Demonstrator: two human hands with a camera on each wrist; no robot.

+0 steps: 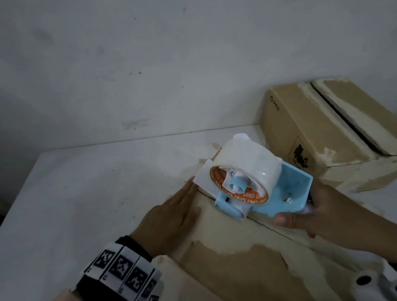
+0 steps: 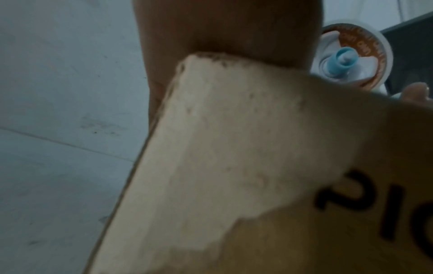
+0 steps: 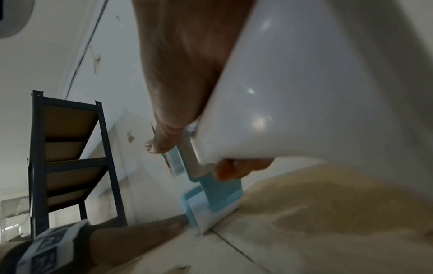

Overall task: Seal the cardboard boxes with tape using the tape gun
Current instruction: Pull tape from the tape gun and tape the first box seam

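Observation:
A cardboard box [image 1: 244, 264] with torn paper patches lies in front of me on the white table [image 1: 72, 190]. My right hand [image 1: 310, 214] grips the handle of a light-blue tape gun [image 1: 244, 182] with a white tape roll, its front end down on the box's centre seam near the far edge. The same tape gun [image 3: 211, 194] shows in the right wrist view, nose on the seam. My left hand [image 1: 173, 216] lies flat with straight fingers on the box's left flap, beside the gun's nose. The left wrist view shows the box [image 2: 234, 166] up close and the roll [image 2: 351, 55].
A second cardboard box [image 1: 334, 128] with an open top seam stands at the back right, against the white wall [image 1: 155, 55]. A dark metal shelf rack [image 3: 68, 157] shows in the right wrist view. Bare table surface lies to the left.

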